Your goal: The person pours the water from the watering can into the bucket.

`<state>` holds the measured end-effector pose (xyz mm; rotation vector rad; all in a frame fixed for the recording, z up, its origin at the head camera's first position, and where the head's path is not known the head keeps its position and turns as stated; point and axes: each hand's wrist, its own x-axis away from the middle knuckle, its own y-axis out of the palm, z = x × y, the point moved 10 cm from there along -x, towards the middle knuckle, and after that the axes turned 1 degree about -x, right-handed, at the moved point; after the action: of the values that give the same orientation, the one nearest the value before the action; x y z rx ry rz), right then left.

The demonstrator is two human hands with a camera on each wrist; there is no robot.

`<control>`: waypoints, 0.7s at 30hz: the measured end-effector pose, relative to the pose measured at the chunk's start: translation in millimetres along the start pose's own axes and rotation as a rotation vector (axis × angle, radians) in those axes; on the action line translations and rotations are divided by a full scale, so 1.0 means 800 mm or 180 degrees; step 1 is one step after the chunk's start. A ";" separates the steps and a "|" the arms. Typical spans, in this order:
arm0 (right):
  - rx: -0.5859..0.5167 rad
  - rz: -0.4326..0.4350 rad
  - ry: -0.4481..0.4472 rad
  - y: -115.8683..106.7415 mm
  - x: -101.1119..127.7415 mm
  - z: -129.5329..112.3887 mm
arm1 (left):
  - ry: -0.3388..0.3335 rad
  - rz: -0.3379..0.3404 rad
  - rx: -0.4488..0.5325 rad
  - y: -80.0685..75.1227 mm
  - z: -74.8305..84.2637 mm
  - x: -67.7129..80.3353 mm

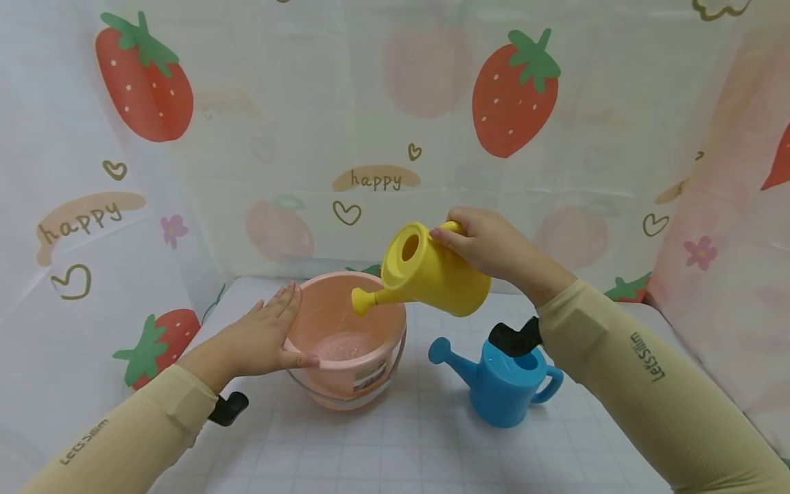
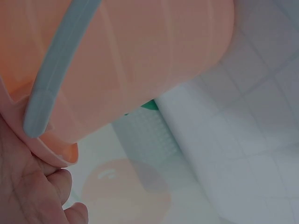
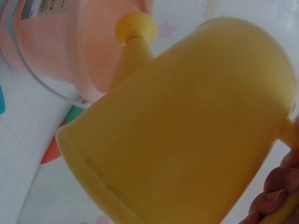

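As a right hand [image 1: 494,243] grips a yellow plastic watering can [image 1: 453,285] tilted over a round pink plastic bucket [image 1: 336,379], its fingers extended, a left hand [image 1: 262,336] rests on the bucket's side; what looks like shallow, clear liquid [image 1: 345,346] covers the bottom. Nearby on the white gridded desk [image 1: 370,456] stands a blue plastic watering can [image 1: 505,391], contents hidden.

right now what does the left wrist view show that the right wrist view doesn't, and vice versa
Only the left wrist view shows the left hand, which touches the bucket. Only the right wrist view shows the yellow can, the right hand gripping it, the bucket's label and a sliver of blue can. Both show the bucket, its handle, the table and the backdrop.
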<state>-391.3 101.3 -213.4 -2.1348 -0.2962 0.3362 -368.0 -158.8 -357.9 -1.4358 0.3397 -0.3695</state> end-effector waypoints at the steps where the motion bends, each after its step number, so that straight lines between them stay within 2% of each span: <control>1: -0.0001 0.0002 -0.0004 0.000 0.000 0.000 | -0.0004 -0.0005 0.0002 0.000 0.000 0.000; 21: 0.0095 0.0058 -0.0028 -0.002 -0.001 -0.009 | 0.0002 0.0026 -0.0047 -0.001 0.000 -0.001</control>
<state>-389.6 96.3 -207.6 -2.1082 -0.2753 0.3583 -368.6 -158.4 -357.3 -1.4486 0.3492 -0.3615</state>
